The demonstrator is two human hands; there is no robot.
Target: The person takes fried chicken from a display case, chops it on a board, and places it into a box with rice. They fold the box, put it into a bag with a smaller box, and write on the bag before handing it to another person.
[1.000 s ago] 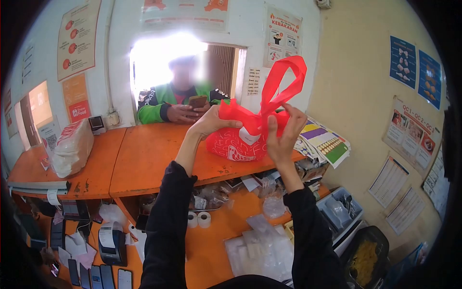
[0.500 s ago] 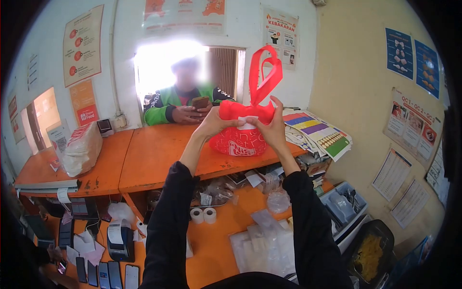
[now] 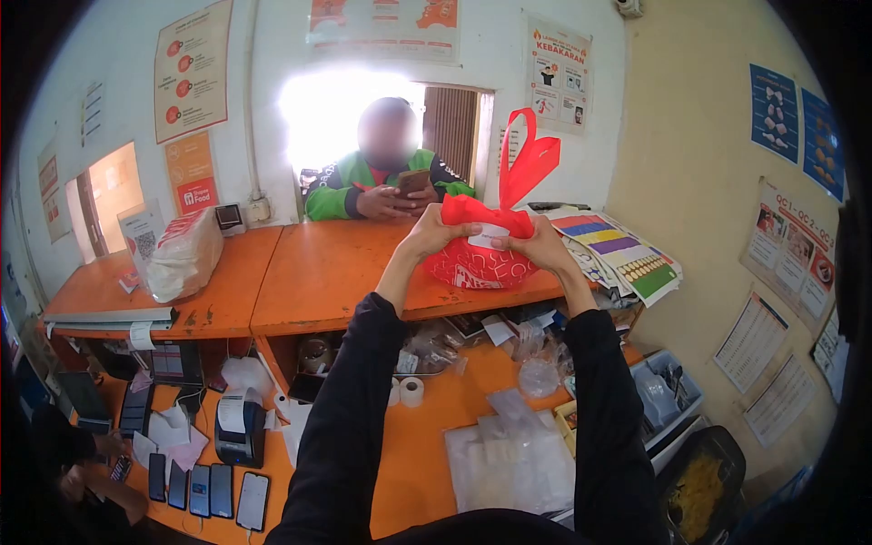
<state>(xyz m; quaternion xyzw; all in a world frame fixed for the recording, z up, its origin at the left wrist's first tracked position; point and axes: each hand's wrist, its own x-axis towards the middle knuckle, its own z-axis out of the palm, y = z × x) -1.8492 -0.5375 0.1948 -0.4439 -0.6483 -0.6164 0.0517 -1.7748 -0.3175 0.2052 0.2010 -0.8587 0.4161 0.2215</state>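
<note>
A red carrier bag (image 3: 481,268) with white lettering stands on the orange counter (image 3: 331,263), its looped handles rising above it. My left hand (image 3: 434,232) grips the bag's gathered top from the left, thumb pressed near a small white label (image 3: 489,237). From the right, my right hand (image 3: 538,247) pinches the same top edge, its thumb at the label's other side. Both hands are closed on the bag. Beyond the counter, a person in a green and black jacket (image 3: 331,202) holds a phone (image 3: 413,183) at the window.
Wrapped white bags (image 3: 186,259) stand on the counter at left; colourful printed sheets (image 3: 618,245) lie at right. Below are a receipt printer (image 3: 240,436), several phones (image 3: 253,501), clear plastic bags (image 3: 509,463) and a dark tub (image 3: 699,486) of yellow food. Another person's arm (image 3: 113,495) is at lower left.
The view has shifted, so most things appear farther right. My right fingers have come down from the raised position onto the bag's top, and the handles lean more to the right.
</note>
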